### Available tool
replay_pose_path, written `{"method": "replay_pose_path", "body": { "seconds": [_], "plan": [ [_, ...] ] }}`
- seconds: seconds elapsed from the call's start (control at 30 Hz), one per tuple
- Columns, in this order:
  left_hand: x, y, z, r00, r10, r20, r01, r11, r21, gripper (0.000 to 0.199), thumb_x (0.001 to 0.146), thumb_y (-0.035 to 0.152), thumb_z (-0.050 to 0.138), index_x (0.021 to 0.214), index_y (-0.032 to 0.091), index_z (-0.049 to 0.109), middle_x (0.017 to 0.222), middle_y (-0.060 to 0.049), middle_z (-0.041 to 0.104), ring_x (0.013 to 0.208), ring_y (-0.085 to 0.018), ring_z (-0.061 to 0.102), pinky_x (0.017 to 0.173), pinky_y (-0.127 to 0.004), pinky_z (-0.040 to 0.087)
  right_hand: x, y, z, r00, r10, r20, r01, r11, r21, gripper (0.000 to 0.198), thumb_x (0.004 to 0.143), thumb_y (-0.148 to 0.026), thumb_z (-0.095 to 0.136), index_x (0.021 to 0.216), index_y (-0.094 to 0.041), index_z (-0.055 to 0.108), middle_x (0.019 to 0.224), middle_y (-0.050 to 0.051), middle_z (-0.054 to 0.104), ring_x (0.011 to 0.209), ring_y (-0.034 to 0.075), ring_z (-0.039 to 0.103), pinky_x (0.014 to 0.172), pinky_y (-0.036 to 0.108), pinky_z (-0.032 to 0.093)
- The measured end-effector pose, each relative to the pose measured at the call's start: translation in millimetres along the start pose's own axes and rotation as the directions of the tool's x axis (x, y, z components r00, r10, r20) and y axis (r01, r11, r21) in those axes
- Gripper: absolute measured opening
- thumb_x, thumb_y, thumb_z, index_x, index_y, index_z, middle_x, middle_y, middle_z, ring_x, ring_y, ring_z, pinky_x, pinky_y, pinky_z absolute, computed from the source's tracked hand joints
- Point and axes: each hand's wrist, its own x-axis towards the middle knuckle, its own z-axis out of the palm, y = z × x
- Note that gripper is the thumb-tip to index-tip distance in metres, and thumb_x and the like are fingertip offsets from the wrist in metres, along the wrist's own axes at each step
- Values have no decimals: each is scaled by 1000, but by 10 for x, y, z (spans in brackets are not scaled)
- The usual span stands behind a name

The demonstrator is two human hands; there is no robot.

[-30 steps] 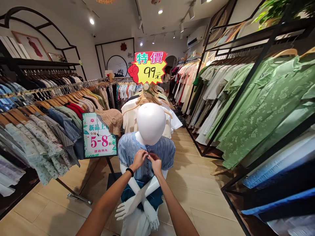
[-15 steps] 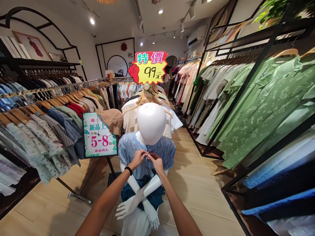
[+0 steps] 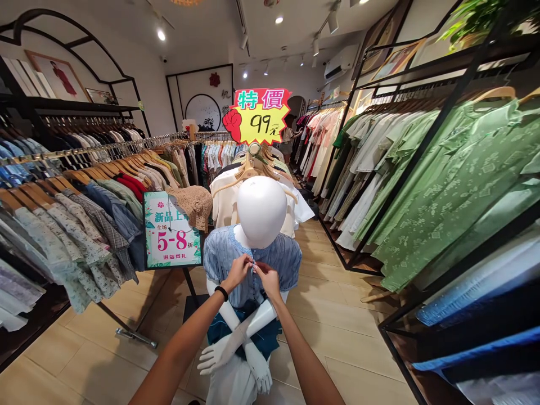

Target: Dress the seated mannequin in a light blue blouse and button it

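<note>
A white dummy with a smooth, round head crosses its arms. It wears a blue cloth blouse with short sleeves. The person's left hand and right hand pinch its front, under the neck. A round black band hugs the left wrist.

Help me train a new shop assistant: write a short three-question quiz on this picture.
1. True or false: the left hand and the right hand are both at the front of the blouse on the dummy.
2. Which hand is nearer the dark band? A) left B) right
3. Fill in: the price sign behind the dummy shows the number ___.

Key: 1. true; 2. A; 3. 99
</note>
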Motion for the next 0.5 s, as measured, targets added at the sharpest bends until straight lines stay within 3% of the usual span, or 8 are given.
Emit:
{"method": "replay_pose_path", "body": {
  "seconds": [0.23, 0.5],
  "plan": [
    [-28, 37, 29, 999, -33, -41, 35, 998, 49, 17, 88, 21, 49, 87, 16, 65, 86, -7, 71, 76, -17, 64, 71, -27, 48, -12, -14, 14, 1000, -26, -14, 25, 998, -59, 57, 66, -62, 68, 91, -11, 72, 85, 14, 76, 75, 24, 69, 75, 39, 56],
    [-60, 84, -3, 1000, -9, -12, 11, 985, 169, 22, 89, 28, 52, 88, 19, 72, 91, -7, 74, 88, -21, 63, 82, -31, 48, -29, 3, 22, 999, -43, -21, 40, 993, -112, 56, 70, -62, 64, 92, -11, 72, 89, 15, 75, 76, 25, 69, 75, 38, 55]
  ]
}}
